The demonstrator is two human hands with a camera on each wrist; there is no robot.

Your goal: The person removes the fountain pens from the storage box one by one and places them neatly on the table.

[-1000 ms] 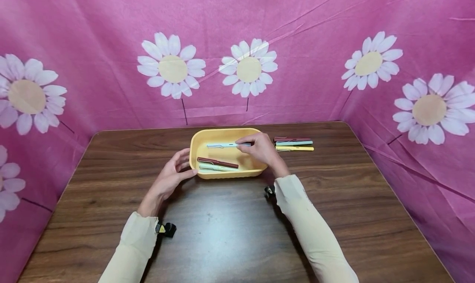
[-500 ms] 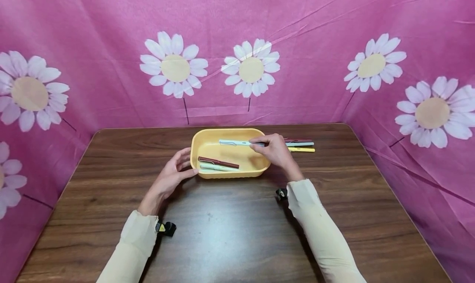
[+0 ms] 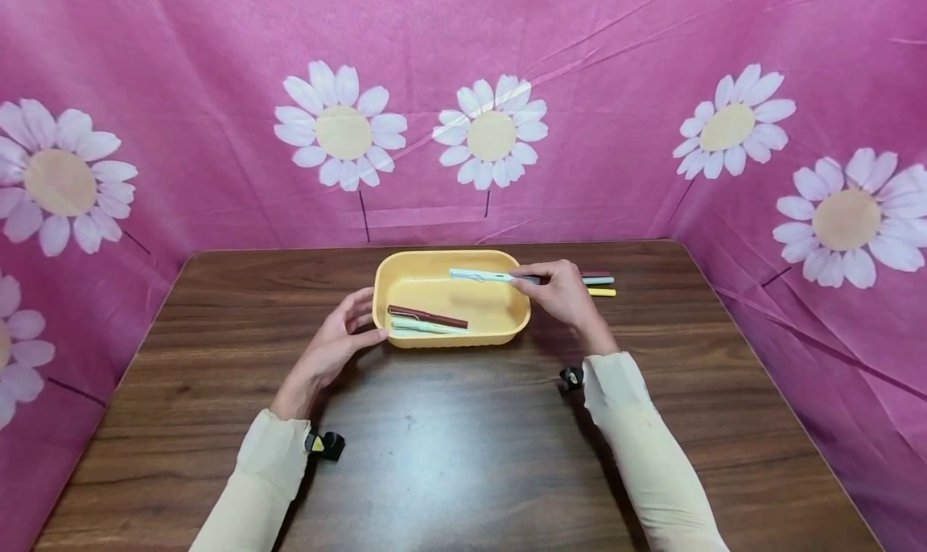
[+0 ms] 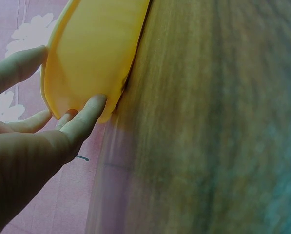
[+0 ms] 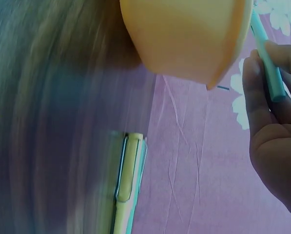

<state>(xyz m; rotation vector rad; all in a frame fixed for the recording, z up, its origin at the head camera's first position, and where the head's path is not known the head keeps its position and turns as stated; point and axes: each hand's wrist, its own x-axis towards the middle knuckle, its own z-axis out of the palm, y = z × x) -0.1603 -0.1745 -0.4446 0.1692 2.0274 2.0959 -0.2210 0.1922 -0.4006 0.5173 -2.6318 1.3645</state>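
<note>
Pale blue, the held pen (image 3: pixel 474 275) is sitting pinched between the thumb and fingertips of the right hand (image 3: pixel 561 290), its clip end pointing left. That hand is standing at the right end of the yellow tray (image 3: pixel 496 311), back facing up and fingertips pointing left over the rim, so the pen is hovering above the tray floor near the back wall, a soft shadow falling beneath it.

The left hand (image 3: pixel 336 339) is spreading its fingers around the tray's left end, fingertips touching it and thumb lying nearly straight against the front left corner. Both forearms, in cream sleeves (image 3: pixel 640 439), are slanting up from below, and each wrist is wearing a black camera (image 3: pixel 572 378).

A yellow label (image 3: pixel 316 444) is showing on the left wrist's camera; its print, like any lettering on the pens, is too small to read.

Inside the tray, a maroon pen (image 3: pixel 427 316) and a green pen (image 3: pixel 420 326) are lying along the front wall. Past the right hand, a yellow pen (image 3: pixel 603 292) and others, partly hidden, are lying on the table (image 3: pixel 434 455). Pink cloth (image 3: pixel 608 150) with daisies is hanging around.
</note>
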